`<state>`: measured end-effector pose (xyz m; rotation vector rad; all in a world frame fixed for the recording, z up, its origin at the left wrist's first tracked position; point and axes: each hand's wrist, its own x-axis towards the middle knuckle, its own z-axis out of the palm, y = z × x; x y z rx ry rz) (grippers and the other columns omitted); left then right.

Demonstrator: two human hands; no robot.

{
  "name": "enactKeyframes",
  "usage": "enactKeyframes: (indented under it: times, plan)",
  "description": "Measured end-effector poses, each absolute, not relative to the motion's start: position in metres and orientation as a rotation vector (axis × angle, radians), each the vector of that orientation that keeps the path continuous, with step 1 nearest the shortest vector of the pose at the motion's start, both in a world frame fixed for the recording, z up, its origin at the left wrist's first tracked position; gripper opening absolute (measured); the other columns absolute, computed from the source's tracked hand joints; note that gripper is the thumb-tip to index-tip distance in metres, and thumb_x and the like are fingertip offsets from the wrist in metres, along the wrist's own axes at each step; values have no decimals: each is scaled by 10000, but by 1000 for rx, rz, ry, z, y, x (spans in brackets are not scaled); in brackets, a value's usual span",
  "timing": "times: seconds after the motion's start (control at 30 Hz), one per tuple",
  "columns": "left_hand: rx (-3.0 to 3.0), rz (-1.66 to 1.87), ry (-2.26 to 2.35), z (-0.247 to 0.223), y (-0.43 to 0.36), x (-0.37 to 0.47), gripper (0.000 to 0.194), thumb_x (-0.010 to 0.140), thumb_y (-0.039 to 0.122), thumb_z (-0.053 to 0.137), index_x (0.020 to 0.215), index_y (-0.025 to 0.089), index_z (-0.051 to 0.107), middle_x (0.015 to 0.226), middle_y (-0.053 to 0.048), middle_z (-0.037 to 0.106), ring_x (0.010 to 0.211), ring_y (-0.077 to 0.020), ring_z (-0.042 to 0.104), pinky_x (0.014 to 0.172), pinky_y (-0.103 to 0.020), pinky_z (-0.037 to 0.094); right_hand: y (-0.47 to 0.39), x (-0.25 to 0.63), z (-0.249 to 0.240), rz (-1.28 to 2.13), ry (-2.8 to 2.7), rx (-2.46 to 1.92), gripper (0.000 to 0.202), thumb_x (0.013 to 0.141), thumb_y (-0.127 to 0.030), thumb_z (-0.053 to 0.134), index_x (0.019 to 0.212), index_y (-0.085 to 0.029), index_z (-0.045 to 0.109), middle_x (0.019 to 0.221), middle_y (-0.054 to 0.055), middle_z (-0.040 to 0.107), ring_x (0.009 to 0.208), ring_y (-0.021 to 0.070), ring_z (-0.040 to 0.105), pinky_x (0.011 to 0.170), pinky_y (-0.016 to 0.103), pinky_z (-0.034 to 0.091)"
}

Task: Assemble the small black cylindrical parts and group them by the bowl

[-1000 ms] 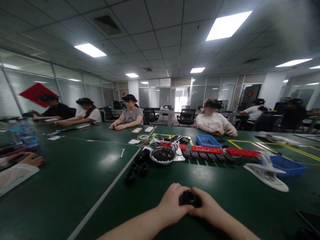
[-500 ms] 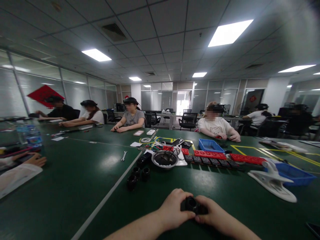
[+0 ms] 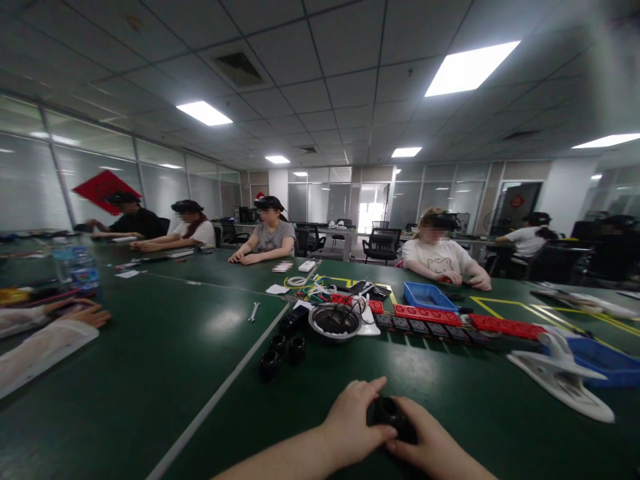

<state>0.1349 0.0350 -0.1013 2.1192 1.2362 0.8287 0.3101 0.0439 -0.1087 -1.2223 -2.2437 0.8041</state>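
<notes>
Near the table's front edge, a black ring-topped fitting (image 3: pixel 389 411) with a round hole facing up is between my two hands. My left hand (image 3: pixel 354 417) grips its left side with the thumb across the front, the index finger lifted off it. Around the other side, my right hand (image 3: pixel 424 437) wraps the fitting with thumb and fingers. Its lower part is hidden by both hands. Several similar black round fittings (image 3: pixel 270 362) stand grouped on the table ahead to the left.
Ahead on the green table (image 3: pixel 200 360) sit a metal bowl (image 3: pixel 336 337), red power strips (image 3: pixel 425 313), a wrench (image 3: pixel 255 311) and a blue tray (image 3: pixel 429 297). A white clamp-like object (image 3: pixel 560 387) lies at the right. Another person's hands (image 3: pixel 80 313) are at the left.
My left index finger has lifted from the black fitting and points up and away. The fitting has turned slightly in my hands. The whole view has swung a little left.
</notes>
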Motion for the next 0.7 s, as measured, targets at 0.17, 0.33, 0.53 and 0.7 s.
enactKeyframes:
  times: [0.17,0.33,0.53,0.7]
  plan:
    - [2179,818,1142,-96,34,134,451,624,296,690,1056,267,563,949,-6,556,901,-175,489,799,-265,374,51,321,-104,1138,-2159,-1134,384,626,-249,600,989,-133,552,993,76,601,939,234,534,825,313,399]
    - [2146,830,1166,-102,36,137,456,546,326,742,969,253,587,901,11,557,865,-172,493,748,-253,378,55,315,-117,922,-2206,-1270,327,543,-258,666,826,-144,547,809,34,623,769,206,552,623,241,410]
    - [2025,914,1342,-108,38,140,474,524,315,748,959,217,586,949,-10,556,887,-189,490,787,-282,375,42,296,-119,440,-2190,-1554,237,647,-279,560,857,-170,542,870,86,623,820,237,561,711,301,401]
    - [2128,849,1258,-99,34,135,462,604,318,704,1039,251,564,971,-9,569,920,-200,487,814,-297,367,41,302,-109,643,-2253,-1318,387,611,-267,588,987,-184,554,996,83,605,937,252,537,815,331,395]
